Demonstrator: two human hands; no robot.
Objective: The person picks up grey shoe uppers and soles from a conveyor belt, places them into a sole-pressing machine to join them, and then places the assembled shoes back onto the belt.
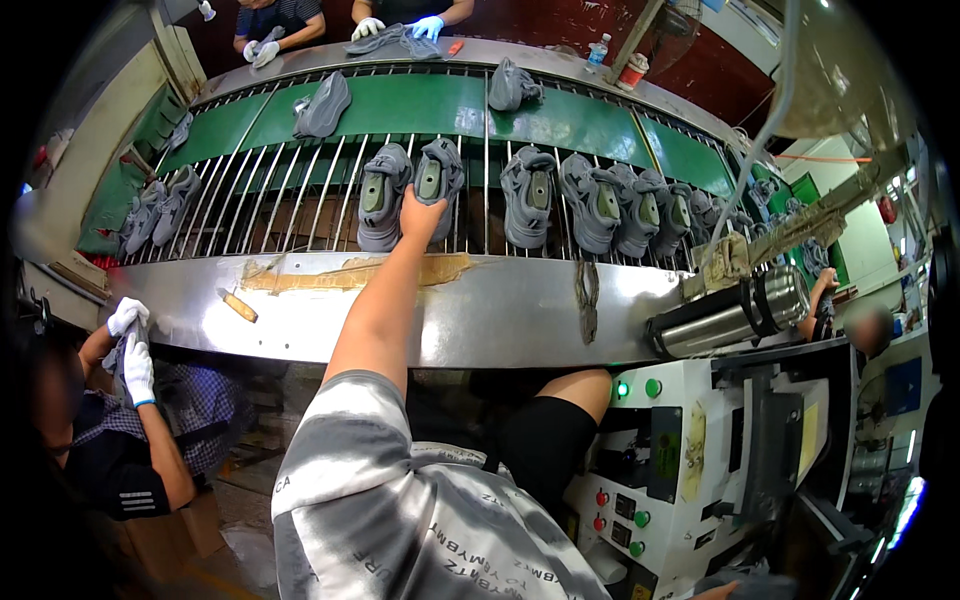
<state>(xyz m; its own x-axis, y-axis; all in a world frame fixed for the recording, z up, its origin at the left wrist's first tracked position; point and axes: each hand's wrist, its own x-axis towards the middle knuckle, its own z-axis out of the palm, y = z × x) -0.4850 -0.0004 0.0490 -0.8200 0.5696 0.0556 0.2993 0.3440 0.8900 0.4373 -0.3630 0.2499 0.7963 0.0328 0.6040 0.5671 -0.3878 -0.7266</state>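
My left arm reaches forward across the metal ledge. My left hand (424,215) is closed on the heel end of a grey shoe (440,160) with a green insert showing in its opening; most of the fingers are hidden. Directly left of it stands another grey shoe (381,200), and a third grey shoe (527,200) is to the right, all on the metal rollers. At the bottom right edge shows a sliver of my right hand (718,593), beside a dark grey thing (755,583) that may be a shoe. The right fingers are cut off from view.
More grey shoes (592,205) line the rollers rightward. Behind runs a green belt (410,105) with scattered shoes. On the metal ledge (500,310) lie a wooden-handled tool (238,305) and a steel flask (735,312). A machine with buttons (640,480) stands right; gloved co-workers work left and opposite.
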